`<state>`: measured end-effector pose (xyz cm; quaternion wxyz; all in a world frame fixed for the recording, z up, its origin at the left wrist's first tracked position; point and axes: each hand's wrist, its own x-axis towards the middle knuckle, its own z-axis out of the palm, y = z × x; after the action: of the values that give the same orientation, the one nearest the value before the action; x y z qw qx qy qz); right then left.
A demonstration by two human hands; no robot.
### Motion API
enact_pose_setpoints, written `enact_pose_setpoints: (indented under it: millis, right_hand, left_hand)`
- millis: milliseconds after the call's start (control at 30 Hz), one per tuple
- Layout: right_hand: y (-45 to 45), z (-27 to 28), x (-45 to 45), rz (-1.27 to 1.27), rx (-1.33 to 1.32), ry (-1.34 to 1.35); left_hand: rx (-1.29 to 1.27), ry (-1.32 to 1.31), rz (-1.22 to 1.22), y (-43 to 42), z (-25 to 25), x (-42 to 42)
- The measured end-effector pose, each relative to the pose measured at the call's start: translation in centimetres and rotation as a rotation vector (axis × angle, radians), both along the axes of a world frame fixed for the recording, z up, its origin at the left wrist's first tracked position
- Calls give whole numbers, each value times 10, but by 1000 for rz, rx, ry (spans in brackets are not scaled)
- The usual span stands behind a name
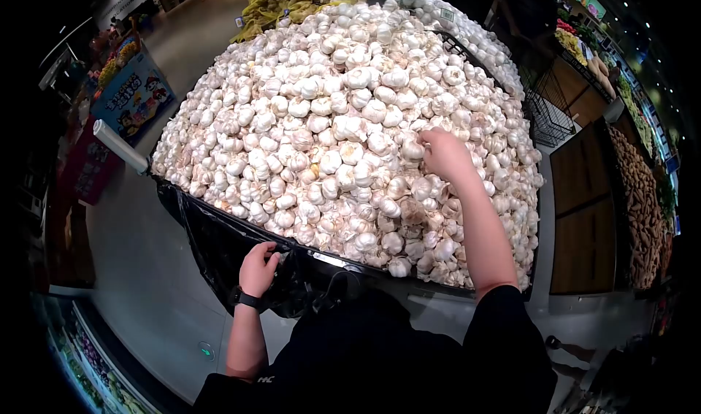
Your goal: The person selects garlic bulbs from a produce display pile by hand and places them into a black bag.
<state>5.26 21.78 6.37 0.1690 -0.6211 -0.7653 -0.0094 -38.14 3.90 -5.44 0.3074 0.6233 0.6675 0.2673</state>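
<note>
A large heap of white garlic bulbs (321,125) fills the dark display bin in front of me. My right hand (445,155) reaches onto the right-centre of the heap. Its thumb and fingers close on a garlic bulb (413,149) at the surface. Down at the near edge of the bin, my left hand (258,269) has curled fingers gripping a black plastic bag (212,228), which hangs along the bin's front. Part of that grip is hidden. A dark band sits on my left wrist.
A roll of clear bags (119,146) juts from the bin's left corner. Yellow netting (281,5) lies behind the heap. At the right stand a black wire basket (548,111), wooden cabinets (582,213) and a ginger display (641,209). A person in dark clothes (527,12) stands at back right.
</note>
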Motion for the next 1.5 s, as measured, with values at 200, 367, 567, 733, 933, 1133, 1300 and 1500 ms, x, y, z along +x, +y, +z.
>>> enact_pose_setpoints:
  millis: [200, 367, 567, 733, 933, 1133, 1300, 1500]
  right_hand:
    - [98, -36, 10, -146, 96, 111]
    - [139, -29, 9, -42, 35, 180]
    - [144, -32, 21, -68, 77, 90]
    - [127, -36, 24, -78, 38, 237]
    - [98, -17, -6, 108, 160, 223]
    - [113, -33, -10, 112, 341, 144]
    - [65, 9, -60, 81, -121, 1038]
    - [-62, -49, -265, 790, -788, 699]
  left_hand:
    - [-67, 22, -26, -17, 0, 39]
    - [-78, 48, 9, -33, -2, 46]
    - [-107, 40, 49, -45, -4, 50]
    - [-112, 1, 80, -54, -13, 51]
    - [-111, -32, 67, -54, -17, 54]
    - [-73, -26, 55, -48, -13, 58]
    - [-88, -46, 109, -53, -18, 46]
    - [-251, 79, 21, -71, -42, 24]
